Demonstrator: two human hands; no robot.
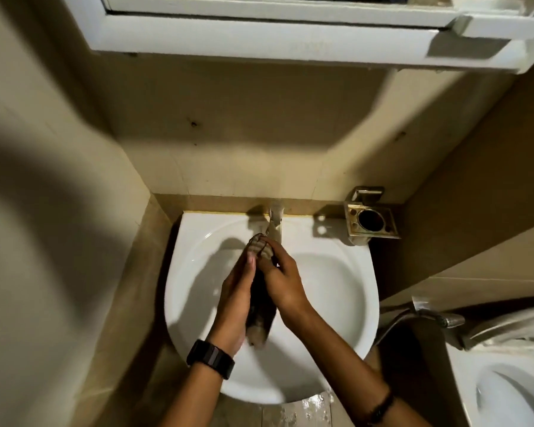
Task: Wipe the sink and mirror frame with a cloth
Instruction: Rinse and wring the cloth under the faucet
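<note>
A person stands at a white sink (179, 272) and holds a cloth (261, 300) between both hands. The cloth is dark with pale stripes. It is rolled up long and hangs over the middle of the sink bowl. Its top end is near the back edge of the sink, just under the tap (275, 223). Its bottom end points to the front edge.

The left hand (236, 300) lies flat on the left side of the cloth. Its fingers are straight and close together, and they press on the cloth. A black watch (211, 359) is on that wrist.

The right hand (282, 282) is on the other side. Its fingers curl over the top end of the cloth and its thumb squeezes it. A dark band (381, 408) is on that wrist.

The tap stands at the middle of the back edge of the sink. A metal holder (372, 221) with a round hole is fixed to the wall above the back right corner of the sink.

The white mirror frame (259, 38) is high on the wall, well apart from the hands. A white toilet (506, 392) is to the right of the sink. The floor (309, 408) below the front edge of the sink looks wet.
</note>
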